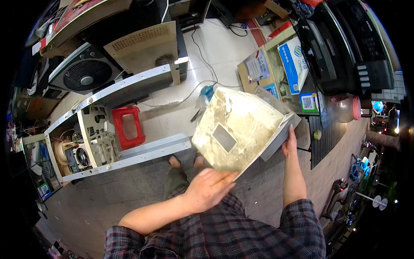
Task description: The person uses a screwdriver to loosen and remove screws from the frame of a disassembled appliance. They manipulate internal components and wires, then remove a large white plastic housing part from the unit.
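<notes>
A large, boxy cream plastic casing [252, 125], stained with grime and with a rectangular cutout in its face, is tilted up in front of me. My left hand [210, 187] is closed on its near lower edge, with the fingertips at the corner. On the right, my right hand [290, 141] grips the casing's grey side, its thumb and fingers pressed along the edge. Part of the casing's back is hidden from view. To the left lies an opened appliance frame [129, 163] with pale metal rails and wiring and parts inside.
A red plastic stool [129, 127] stands within the frame. A fan [84, 73] and a perforated beige panel [142, 43] are behind it. A cable [202, 54] runs over the tiled floor. At right are cardboard boxes [254, 71], a black printer [327, 52] and a red-lidded jar [345, 108].
</notes>
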A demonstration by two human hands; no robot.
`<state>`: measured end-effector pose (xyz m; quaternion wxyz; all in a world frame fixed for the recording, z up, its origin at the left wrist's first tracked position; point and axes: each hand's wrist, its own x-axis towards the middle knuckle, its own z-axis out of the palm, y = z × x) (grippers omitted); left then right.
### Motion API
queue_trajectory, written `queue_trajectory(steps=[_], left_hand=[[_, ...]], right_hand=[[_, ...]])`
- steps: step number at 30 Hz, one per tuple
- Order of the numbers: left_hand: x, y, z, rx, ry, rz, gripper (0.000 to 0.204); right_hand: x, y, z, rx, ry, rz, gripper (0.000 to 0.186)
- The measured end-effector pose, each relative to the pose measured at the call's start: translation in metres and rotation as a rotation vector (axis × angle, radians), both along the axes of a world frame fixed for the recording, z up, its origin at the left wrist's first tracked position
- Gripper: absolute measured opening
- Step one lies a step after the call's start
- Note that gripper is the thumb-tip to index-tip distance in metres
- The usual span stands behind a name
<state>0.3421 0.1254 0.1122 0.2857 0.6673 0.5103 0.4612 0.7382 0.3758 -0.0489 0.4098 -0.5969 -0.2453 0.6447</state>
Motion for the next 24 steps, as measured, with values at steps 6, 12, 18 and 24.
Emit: queue_trajectory(steps=[6, 12, 18, 24], left_hand=[[0.004, 0.007, 0.020, -0.129, -0.137, -0.167, 0.039], [-0.033, 0.043, 0.014, -0.417, -0.067, 0.065, 0.035], [-0.099, 0.078, -0.033, -0.674, -0.161, 0.305, 0.033], [-0.131, 0.069, -0.062, -0.707, -0.389, 0.331, 0.034]], right_hand=[[0.043, -0.049, -0.071, -0.064, 0.075, -0.049, 0.069], [0.005, -0.027, -0.018, -0.013, -0.065, -0.054, 0.068], [-0.044, 0.042, 0.038, 0.130, -0.430, 0.145, 0.067], [-0.094, 0.093, 0.063, 0.126, -0.516, 0.294, 0.064]])
